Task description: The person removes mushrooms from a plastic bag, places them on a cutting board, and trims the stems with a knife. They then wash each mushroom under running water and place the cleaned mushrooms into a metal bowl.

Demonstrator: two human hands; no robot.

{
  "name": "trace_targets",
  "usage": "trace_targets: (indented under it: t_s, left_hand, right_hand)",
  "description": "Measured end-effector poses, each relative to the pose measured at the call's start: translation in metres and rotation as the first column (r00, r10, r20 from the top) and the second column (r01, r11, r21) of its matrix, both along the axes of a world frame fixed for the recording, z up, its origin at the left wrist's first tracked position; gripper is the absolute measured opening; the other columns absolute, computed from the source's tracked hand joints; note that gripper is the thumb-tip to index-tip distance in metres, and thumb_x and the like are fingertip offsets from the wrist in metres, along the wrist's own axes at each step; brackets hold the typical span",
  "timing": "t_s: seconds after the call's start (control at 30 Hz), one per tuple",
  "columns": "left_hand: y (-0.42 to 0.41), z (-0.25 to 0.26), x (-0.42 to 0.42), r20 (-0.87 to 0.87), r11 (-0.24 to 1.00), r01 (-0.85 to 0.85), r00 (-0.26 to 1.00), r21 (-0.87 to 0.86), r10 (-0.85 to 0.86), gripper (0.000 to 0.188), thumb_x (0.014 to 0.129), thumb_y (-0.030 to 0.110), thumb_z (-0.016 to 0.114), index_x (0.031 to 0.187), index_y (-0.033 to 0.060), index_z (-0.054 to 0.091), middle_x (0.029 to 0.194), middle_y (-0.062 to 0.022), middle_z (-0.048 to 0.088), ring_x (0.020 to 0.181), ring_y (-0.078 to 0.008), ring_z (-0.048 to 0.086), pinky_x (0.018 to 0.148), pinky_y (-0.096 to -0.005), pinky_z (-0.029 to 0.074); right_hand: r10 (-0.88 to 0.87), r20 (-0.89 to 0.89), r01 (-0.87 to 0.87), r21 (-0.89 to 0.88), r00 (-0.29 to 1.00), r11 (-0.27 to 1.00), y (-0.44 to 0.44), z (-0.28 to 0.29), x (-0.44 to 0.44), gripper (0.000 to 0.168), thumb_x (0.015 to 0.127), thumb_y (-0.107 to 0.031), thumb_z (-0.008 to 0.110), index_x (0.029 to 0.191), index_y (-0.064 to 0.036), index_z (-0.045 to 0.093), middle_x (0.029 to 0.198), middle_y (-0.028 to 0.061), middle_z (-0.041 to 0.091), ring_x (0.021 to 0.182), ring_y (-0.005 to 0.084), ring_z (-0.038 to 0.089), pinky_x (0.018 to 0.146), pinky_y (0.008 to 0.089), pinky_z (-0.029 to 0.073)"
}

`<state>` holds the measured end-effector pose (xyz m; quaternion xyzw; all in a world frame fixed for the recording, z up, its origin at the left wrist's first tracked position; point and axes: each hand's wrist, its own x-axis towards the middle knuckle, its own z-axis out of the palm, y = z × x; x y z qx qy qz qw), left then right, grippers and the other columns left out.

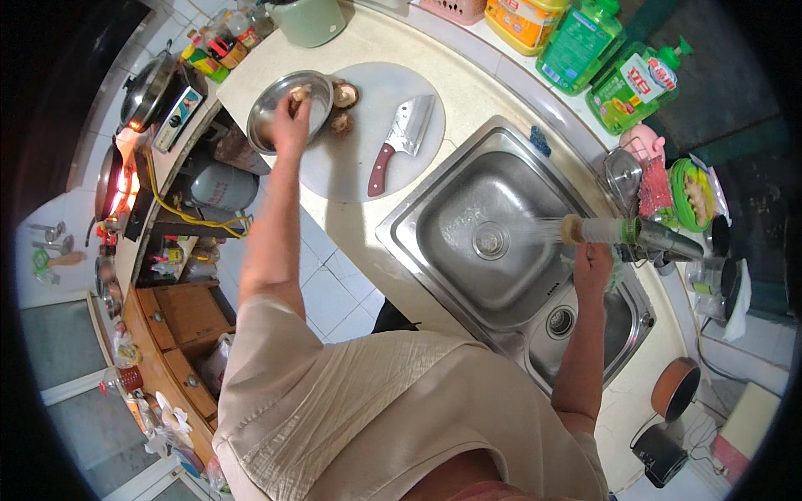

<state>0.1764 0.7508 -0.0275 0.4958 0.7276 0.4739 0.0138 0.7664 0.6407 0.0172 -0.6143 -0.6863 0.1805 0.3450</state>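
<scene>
My left hand (291, 128) pinches a mushroom (301, 94) over a stainless steel bowl (263, 103) that rests partly on a round white cutting board (351, 178). Beside the bowl lie two more mushrooms with brown caps, one gills up (344, 95) and a smaller one (342, 124). A cleaver (401, 141) with a reddish-brown handle lies on the board. My right hand (592, 266) is just under the faucet (601, 230), next to a pale green material (617, 269); its grip is hidden. Water sprays from the faucet into the large sink basin (476, 288).
Detergent bottles (636, 87) line the ledge behind the sink. A small drain basin (542, 354) adjoins the large one. At left, flames burn beside a pan (108, 181), near a lidded wok (149, 91). A green pot (307, 22) stands at the back; a black kettle-like appliance (659, 452) sits at right.
</scene>
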Motion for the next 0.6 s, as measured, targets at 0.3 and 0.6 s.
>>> trace_targets:
  t_s: [0.3,0.6]
  left_hand:
    - [-0.008,-0.021,0.064,-0.318,0.850,0.074,0.908,-0.521,-0.274,0.035,0.084,0.014,0.054,0.119,0.0160,0.056,0.118,-0.0113,0.056,0.100,-0.0348,0.059,0.084,-0.0421,0.049]
    - [-0.019,-0.041,0.076,-0.283,0.922,-0.001,0.952,-0.386,-0.118,0.031,0.088,0.016,0.052,0.119,0.0143,0.057,0.115,-0.0112,0.059,0.097,-0.0308,0.061,0.081,-0.0407,0.050]
  right_hand:
    - [-0.030,0.066,0.038,-0.119,0.997,0.992,-0.005,-0.001,0.008,0.020,0.086,-0.010,0.058,0.103,0.000,0.063,0.093,0.0192,0.065,0.088,0.0327,0.063,0.078,0.0376,0.047]
    - [-0.012,-0.003,0.011,-0.077,1.000,0.997,-0.015,0.006,-0.004,0.016,0.084,-0.011,0.060,0.094,0.001,0.063,0.082,0.0158,0.063,0.078,0.0247,0.062,0.070,0.0334,0.047]
